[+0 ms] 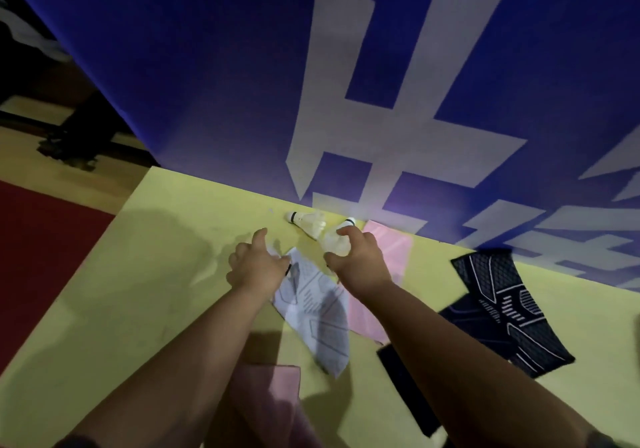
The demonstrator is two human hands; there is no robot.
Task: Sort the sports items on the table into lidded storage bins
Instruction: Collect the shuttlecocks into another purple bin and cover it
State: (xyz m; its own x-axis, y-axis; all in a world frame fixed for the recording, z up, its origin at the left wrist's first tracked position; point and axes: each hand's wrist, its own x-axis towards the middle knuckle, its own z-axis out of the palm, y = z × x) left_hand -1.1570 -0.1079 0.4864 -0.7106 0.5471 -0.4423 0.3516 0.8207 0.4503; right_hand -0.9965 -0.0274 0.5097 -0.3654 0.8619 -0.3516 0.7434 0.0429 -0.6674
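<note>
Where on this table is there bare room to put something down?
Bare: the table left of the left hand, and a small gap between the pink sleeve and the black sleeve. Crowded: the middle, around the shuttlecocks.

Two shuttlecocks are lying by the table's far edge, just before the banner standing behind it. The right hand is gripping the right shuttlecock; the left shuttlecock is lying just beside it. The left hand is lying over the left sleeve's far end. This sleeve is touching the middle sleeve on its right. The right sleeve is lying apart, further right. A strap and a cloth are lying nearer, partly under the arms.
</note>
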